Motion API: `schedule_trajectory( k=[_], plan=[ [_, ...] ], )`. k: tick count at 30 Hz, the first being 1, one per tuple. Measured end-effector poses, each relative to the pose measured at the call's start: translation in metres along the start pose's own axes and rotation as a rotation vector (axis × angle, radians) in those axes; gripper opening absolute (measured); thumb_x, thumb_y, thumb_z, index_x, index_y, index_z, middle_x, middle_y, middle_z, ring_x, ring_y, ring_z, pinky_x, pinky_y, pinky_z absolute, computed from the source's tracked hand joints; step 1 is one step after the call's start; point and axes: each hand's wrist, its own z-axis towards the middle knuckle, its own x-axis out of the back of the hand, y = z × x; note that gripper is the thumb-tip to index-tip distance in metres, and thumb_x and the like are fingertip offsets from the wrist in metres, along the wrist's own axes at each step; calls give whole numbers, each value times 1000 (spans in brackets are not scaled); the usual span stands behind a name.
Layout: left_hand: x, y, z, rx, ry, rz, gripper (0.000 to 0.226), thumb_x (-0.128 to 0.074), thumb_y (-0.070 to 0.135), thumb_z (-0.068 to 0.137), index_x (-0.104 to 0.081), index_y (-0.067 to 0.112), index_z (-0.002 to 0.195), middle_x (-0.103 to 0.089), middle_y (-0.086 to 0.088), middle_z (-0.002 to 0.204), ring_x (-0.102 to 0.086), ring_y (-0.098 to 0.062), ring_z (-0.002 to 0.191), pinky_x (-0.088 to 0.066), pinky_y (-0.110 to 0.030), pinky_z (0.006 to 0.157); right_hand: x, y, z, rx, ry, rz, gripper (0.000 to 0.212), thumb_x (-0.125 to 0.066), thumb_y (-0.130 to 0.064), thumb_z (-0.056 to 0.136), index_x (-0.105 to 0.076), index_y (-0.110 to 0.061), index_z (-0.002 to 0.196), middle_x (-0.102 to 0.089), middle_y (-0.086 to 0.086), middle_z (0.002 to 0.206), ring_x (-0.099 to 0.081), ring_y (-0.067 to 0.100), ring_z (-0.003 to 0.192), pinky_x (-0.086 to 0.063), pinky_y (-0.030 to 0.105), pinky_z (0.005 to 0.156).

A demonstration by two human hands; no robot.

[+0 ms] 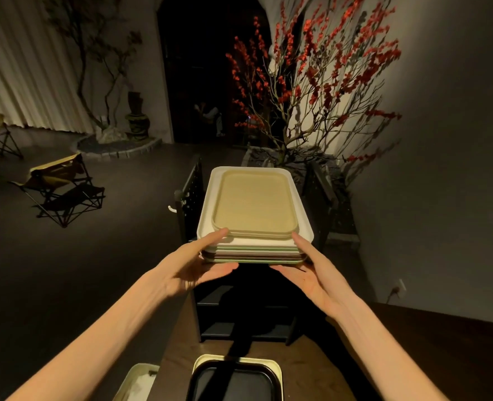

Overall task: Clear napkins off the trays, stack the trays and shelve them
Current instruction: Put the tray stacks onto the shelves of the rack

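A stack of trays point(254, 247) is held at frame centre, above a black shelf unit point(239, 314) which stands at 6 o'clock from it. The stack is topped by a tan tray point(255, 204) nested inside a larger white tray point(210, 198); thinner trays in green, brown and pale tones are layered beneath.

The left hand point(193, 267) is placed at the stack's 8 o'clock corner, the thumb laid on the white tray's near rim and the fingers extended under the bottom tray; the stack's edge is gripped between them. The right hand point(311, 270) is placed at the 4 o'clock corner in mirrored fashion, thumb above and fingers below, the near edge being clamped likewise.

At 6 o'clock in the frame, on a brown table point(311, 371), a black tray point(230, 383) is seen resting inside a cream tray point(268, 364). A further pale tray point(136, 380) is noted at 7 o'clock, its contents indistinct. Red-blossomed branches point(311, 76) are recorded at 1 o'clock, and a folding chair point(60, 180) at 9 o'clock.
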Motion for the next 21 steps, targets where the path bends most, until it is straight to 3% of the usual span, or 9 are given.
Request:
schedule_trajectory(
  k=[2,5,8,12,14,17,19,21],
  plan=[
    [13,-11,0,-10,-63,163,66,-86,42,65,-69,10,121,-70,-17,122,-68,-36,111,-56,-48,93,4,6,-3,17,28,-69,62,-83,-30,76,-61,-6,128,-64,19,128,-63,35,117,-53,41,96],
    [41,-42,3,48,-108,314,84,-91,48,55,-63,10,124,-70,-12,125,-66,-34,115,-50,-48,99,16,25,-8,38,79,-291,60,-82,-25,72,-61,-5,125,-70,18,119,-68,33,110,-54,45,97],
    [70,-90,9,120,5,323,63,-87,32,66,-65,10,120,-72,-14,120,-69,-31,111,-52,-45,96,38,58,-7,-15,142,-491,53,-82,-24,76,-62,-10,123,-73,12,114,-70,25,107,-55,42,96],
    [105,-167,13,260,152,295,46,-80,18,78,-64,6,119,-72,-19,117,-71,-27,97,-56,-41,88,87,121,1,-111,240,-561,47,-80,-20,78,-62,-12,120,-71,13,114,-70,21,104,-57,35,91],
    [120,-206,12,338,209,275,44,-77,15,82,-62,3,121,-74,-18,109,-71,-27,92,-58,-40,83,109,154,6,-203,301,-561,40,-78,-11,80,-60,-8,116,-68,16,117,-68,20,99,-59,30,82],
    [133,-250,4,419,273,278,32,-69,12,88,-63,2,118,-75,-14,96,-72,-27,87,-56,-41,85,131,198,10,-359,393,-532,39,-78,-3,78,-58,-7,111,-65,13,103,-64,17,85,-59,24,67],
    [136,-267,-3,452,284,275,19,-64,11,92,-67,3,108,-77,-14,89,-73,-27,80,-57,-38,77,145,220,9,-425,398,-509,46,-83,-8,71,-58,-8,109,-64,14,103,-64,20,90,-59,27,69],
    [140,-282,-8,465,317,288,15,-60,9,93,-68,4,104,-76,-13,84,-74,-27,75,-57,-34,69,158,239,6,-456,405,-495,36,-76,-9,80,-56,-8,110,-63,19,111,-63,23,98,-57,30,74]
  ],
)
